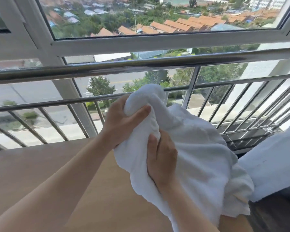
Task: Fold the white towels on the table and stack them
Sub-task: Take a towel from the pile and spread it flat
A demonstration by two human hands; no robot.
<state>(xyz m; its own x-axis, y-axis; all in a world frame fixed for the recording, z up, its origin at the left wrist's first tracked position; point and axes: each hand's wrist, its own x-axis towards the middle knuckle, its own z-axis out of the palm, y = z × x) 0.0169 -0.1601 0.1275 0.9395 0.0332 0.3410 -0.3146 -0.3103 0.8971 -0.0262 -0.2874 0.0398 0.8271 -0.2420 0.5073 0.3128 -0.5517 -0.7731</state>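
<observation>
Two bare hands holding one white towel [199, 156] raised above one tan table [57, 173], left hand [124, 121] clenched round its bunched top, right hand [161, 158] just below, fingers curled into a fold, one white cloth heap [274, 164] at right, one metal railing [107, 71] behind.

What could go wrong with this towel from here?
1. The white towel is bunched in the left hand and right hand; from such a grip the fold may come out crooked.
2. Its loose end hangs beside the white pile and could drag on it.
</observation>
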